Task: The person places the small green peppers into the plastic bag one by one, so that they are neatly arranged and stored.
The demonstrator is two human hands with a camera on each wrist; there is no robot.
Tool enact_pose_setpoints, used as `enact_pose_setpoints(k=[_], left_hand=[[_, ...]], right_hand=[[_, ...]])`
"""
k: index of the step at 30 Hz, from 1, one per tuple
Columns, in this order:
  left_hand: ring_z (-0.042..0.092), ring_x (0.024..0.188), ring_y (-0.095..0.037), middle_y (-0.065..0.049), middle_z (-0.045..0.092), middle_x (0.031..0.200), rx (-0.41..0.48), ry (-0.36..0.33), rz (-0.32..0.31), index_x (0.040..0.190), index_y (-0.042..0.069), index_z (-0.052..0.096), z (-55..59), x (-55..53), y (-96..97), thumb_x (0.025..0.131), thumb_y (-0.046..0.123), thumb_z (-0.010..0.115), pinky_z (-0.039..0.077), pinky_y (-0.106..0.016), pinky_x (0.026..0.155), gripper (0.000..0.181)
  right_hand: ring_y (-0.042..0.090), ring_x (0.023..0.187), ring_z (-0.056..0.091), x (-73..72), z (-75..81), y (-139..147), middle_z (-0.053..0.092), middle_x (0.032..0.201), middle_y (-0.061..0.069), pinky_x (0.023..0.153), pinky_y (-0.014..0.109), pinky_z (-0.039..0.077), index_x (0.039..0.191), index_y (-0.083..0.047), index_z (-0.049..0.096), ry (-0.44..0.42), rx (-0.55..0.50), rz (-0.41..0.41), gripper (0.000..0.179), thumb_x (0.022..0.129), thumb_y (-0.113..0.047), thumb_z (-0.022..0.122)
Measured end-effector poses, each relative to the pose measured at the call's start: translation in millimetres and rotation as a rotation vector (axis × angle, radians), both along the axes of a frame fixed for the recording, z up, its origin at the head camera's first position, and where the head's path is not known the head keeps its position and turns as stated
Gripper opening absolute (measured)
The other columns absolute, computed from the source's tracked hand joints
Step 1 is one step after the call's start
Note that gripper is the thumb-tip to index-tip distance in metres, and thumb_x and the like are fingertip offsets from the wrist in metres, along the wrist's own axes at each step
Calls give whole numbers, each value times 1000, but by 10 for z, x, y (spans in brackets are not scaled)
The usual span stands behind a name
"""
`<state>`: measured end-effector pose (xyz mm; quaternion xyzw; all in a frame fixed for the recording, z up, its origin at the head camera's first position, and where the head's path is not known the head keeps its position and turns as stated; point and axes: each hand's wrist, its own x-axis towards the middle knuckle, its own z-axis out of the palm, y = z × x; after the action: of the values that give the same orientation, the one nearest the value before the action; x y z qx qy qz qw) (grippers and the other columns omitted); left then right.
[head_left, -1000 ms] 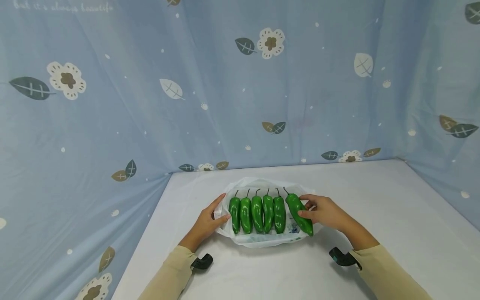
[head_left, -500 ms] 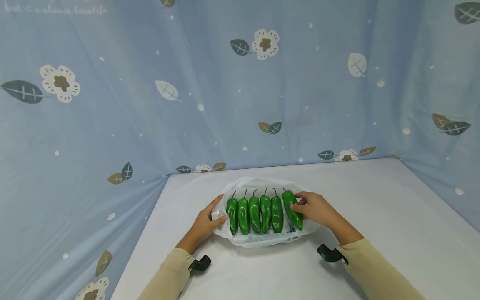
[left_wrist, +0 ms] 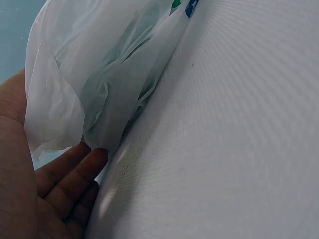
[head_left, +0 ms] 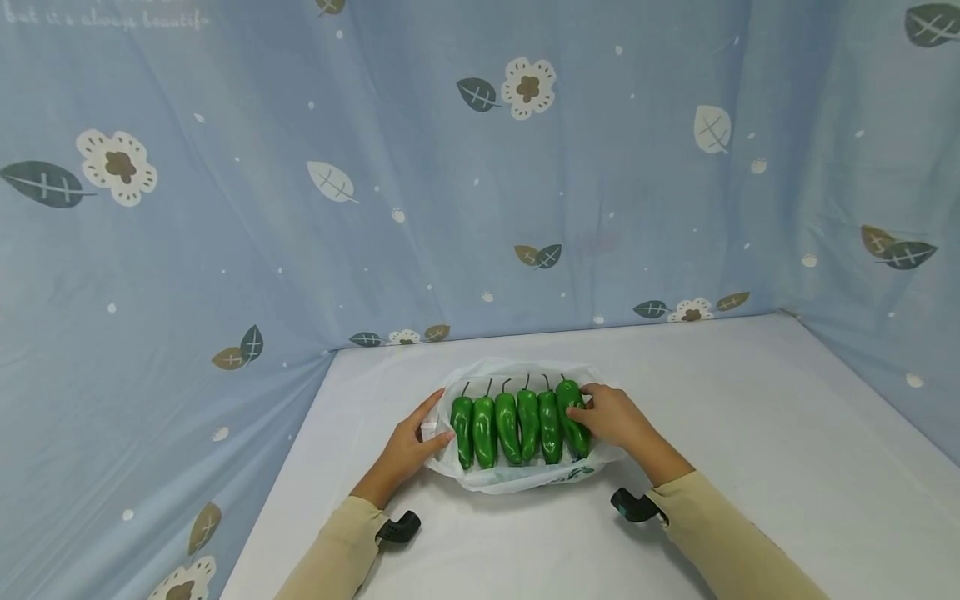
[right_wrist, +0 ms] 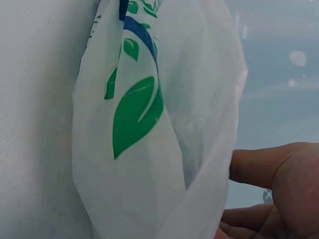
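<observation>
Several glossy green peppers [head_left: 507,429] lie side by side, stems pointing away, in an opened white plastic bag [head_left: 517,482]. My right hand [head_left: 611,417] holds the rightmost pepper [head_left: 573,433], thumb on top and fingers along its right side. That pepper leans slightly, close beside its neighbour. At the bag's left end, my left hand [head_left: 405,454] grips the bag's edge between thumb and fingers. The left wrist view has the crumpled plastic [left_wrist: 99,74] between the thumb side and the fingers [left_wrist: 75,184]. In the right wrist view the bag wall [right_wrist: 149,189] hides the pepper and fingertips.
A white-covered table [head_left: 517,550] lies under the bag. Behind and to the left hangs a blue patterned curtain [head_left: 420,167]. Black wrist devices [head_left: 401,527] sit at both sleeve cuffs. Green leaves and a blue curve are printed on the bag.
My right hand has moved left with the rightmost pepper, bringing it down beside the others and more upright in the row. The left hand stays at the bag's edge.
</observation>
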<state>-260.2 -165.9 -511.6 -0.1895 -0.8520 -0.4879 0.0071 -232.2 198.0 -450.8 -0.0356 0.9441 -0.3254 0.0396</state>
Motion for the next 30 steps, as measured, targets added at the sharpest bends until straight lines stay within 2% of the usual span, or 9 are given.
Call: enact_pose_setpoints(k=[6, 9, 13, 16, 21, 24, 28, 30], left_hand=[[35, 137, -29, -2, 38, 152, -5, 1, -2, 150, 41, 36, -10, 9, 0, 86, 39, 75, 31, -54, 107, 75], [35, 137, -29, -2, 37, 152, 1, 3, -8, 150, 42, 36, -14, 9, -1, 86, 39, 75, 30, -55, 107, 75], [36, 137, -30, -2, 38, 152, 12, 5, -9, 149, 43, 36, -25, -7, -3, 86, 39, 75, 30, -56, 106, 74], [36, 137, -29, -2, 39, 151, 10, 12, -12, 149, 43, 36, -20, -27, 10, 85, 39, 75, 30, -56, 106, 75], [32, 139, -23, 4, 34, 153, -37, -19, -43, 148, 50, 32, 30, -57, 43, 85, 48, 72, 30, -51, 108, 75], [34, 138, -24, 3, 36, 153, -73, -24, -39, 148, 51, 32, 75, -51, 21, 85, 51, 72, 32, -51, 107, 75], [44, 131, -27, -4, 42, 148, -111, -14, -29, 149, 47, 34, 156, -17, -58, 84, 52, 72, 37, -52, 103, 76], [50, 126, -26, -3, 45, 147, -150, -15, -23, 149, 46, 33, 189, -3, -105, 83, 55, 72, 39, -51, 102, 77]], right_hand=[[31, 94, 64, 17, -9, -1, 66, 109, 22, 79, 48, 52, 122, 13, 59, -8, 74, 8, 51, 94, -30, 64], [28, 89, 64, 34, -32, 10, 68, 104, 18, 77, 46, 52, 115, 11, 64, -10, 119, 6, 46, 93, -29, 66], [19, 67, 57, 47, -49, 14, 65, 77, 7, 61, 36, 49, 94, 3, 72, -13, 138, 13, 32, 94, -28, 65], [18, 60, 53, 51, -48, 17, 59, 65, 3, 55, 33, 44, 82, -2, 71, -4, 149, 11, 30, 95, -28, 63], [23, 72, 59, 75, -33, 43, 67, 84, 13, 63, 40, 49, 97, 6, 70, 8, 192, -15, 33, 95, -25, 62], [30, 84, 64, 93, -30, 47, 68, 98, 19, 71, 46, 52, 109, 10, 67, 34, 197, 3, 37, 95, -24, 62], [39, 98, 63, 143, -2, 56, 67, 105, 23, 80, 51, 51, 120, 13, 61, 68, 150, 12, 44, 95, -23, 62], [40, 101, 62, 182, 13, 94, 68, 107, 22, 82, 52, 51, 123, 13, 59, 98, 125, 4, 47, 95, -24, 62]])
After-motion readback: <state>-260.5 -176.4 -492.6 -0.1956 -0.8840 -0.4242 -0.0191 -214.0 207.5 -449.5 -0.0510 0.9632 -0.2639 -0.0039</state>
